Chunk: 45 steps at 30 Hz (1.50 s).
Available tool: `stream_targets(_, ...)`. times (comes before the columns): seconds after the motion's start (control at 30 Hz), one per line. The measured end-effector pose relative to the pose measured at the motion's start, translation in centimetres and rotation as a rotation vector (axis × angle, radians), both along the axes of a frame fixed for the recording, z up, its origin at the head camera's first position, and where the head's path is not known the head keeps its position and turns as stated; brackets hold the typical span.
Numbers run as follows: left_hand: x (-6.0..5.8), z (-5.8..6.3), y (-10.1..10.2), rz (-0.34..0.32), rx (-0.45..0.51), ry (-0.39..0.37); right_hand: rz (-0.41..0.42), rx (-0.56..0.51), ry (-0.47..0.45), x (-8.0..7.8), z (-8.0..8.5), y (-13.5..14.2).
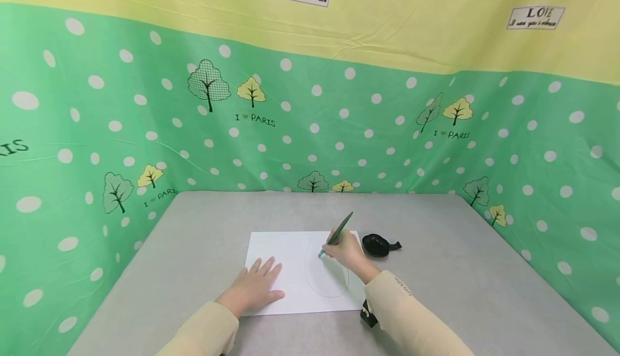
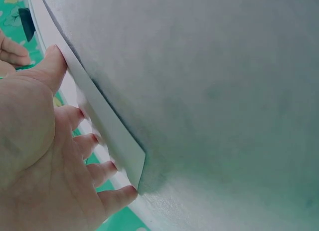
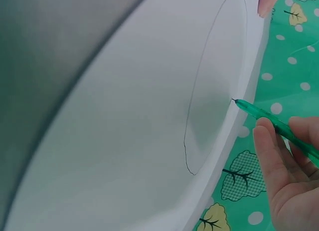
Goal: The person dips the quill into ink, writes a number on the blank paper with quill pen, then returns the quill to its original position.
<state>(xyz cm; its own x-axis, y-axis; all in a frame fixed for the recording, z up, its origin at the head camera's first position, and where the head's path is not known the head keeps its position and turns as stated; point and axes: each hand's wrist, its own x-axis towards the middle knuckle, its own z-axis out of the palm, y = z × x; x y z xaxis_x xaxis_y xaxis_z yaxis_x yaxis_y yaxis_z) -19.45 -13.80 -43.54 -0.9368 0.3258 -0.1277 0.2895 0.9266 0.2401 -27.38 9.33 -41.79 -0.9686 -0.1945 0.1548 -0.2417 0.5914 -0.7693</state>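
Note:
A sheet of white paper (image 1: 290,280) lies on the grey table, with a thin oval outline drawn on its right half. My right hand (image 1: 346,249) pinches a green pen (image 1: 341,228), its tip low over the inside of the oval. In the right wrist view the pen (image 3: 276,125) slants between thumb and fingers, and the drawn outline shows on the paper (image 3: 149,116). My left hand (image 1: 256,286) rests with spread fingers on the paper's left part. The left wrist view shows that hand (image 2: 55,136) along the paper's edge (image 2: 112,126).
Right of the paper lies a black rounded object with a short tail (image 1: 376,245). A small black item (image 1: 368,314) sits by the paper's near right corner, partly hidden by my right sleeve (image 1: 407,307). A green and yellow patterned cloth (image 1: 315,103) hangs behind the table (image 1: 213,216).

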Motion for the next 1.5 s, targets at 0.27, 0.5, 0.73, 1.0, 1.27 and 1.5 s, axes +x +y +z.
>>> stream_targets(0.27,-0.04,-0.04,0.01,-0.003,0.008,0.001,0.023,-0.015,0.004,-0.04,-0.15,-0.13)
stream_targets(0.5,-0.05,0.01,0.08,0.000,0.002,-0.003,0.024,-0.017,0.016,-0.08,-0.21,-0.16)
stream_targets(0.73,-0.05,0.01,0.12,0.007,0.003,-0.007,0.020,-0.008,0.018,0.02,-0.24,-0.22)
stream_targets(1.0,-0.05,-0.05,0.10,0.004,0.002,-0.007,0.018,-0.002,0.011,0.03,-0.23,-0.22)
stream_targets(1.27,0.11,0.08,0.18,0.004,0.006,0.002,0.017,-0.011,0.013,0.08,-0.21,-0.28)
stream_targets(1.5,0.18,0.27,0.18,-0.003,0.015,0.001,0.016,-0.006,0.009,0.02,-0.21,-0.29)
